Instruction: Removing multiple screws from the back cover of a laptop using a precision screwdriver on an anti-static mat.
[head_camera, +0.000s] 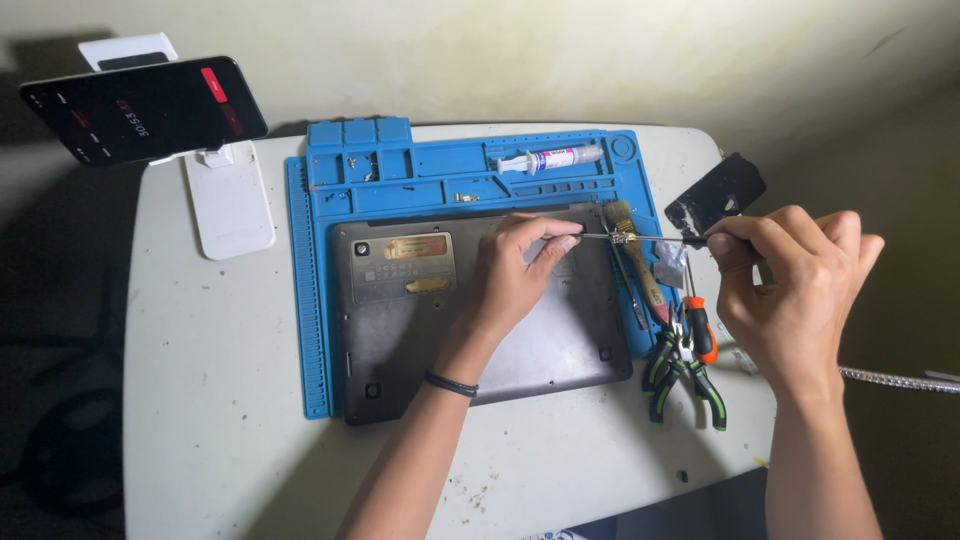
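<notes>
Two hands work over a pale, scuffed worktop (230, 420) that carries everything, and I take them from the biggest thing down. On it lies a blue silicone repair mat (400, 170) with small tray compartments along its far edge. A dark grey laptop (420, 340) rests upside down on the mat, its base cover facing up. To the far left a black phone on a white stand (150, 105) faces the person. The left hand (510, 275) rests on the laptop's base near its far right corner, fingers pinched narrowly around the tip of a thin metal precision screwdriver (640, 238). The right hand (790, 290) is closed on that tool's handle end, off the mat's right edge. Just beside, a wooden-handled brush (640, 265), green-handled pliers (685, 380) and an orange-handled driver (700, 325) lie together. A small white syringe (550, 160) sits in a far tray. Judging by the grip, the step in hand is seating the tip; the next move calls for steady downward pressure and a square turn.
</notes>
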